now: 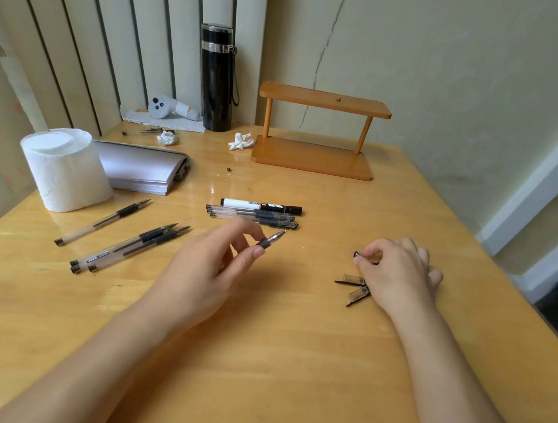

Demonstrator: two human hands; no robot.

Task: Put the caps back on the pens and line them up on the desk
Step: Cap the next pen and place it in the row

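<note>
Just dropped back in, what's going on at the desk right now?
A person is recapping pens. The left hand holds an uncapped pen, tip toward the right hand, which pinches a cap. Two more caps lie beside that hand. A marker and capped pens are lined up mid-desk; other uncapped pens wait at the left.

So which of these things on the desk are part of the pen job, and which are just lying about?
Part of the job: clear uncapped pen in left hand; clear cap in right hand; loose caps; uncapped pens at left; capped row.
Lying about: black flask; white tissue roll; wooden shelf; grey notebook.
</note>
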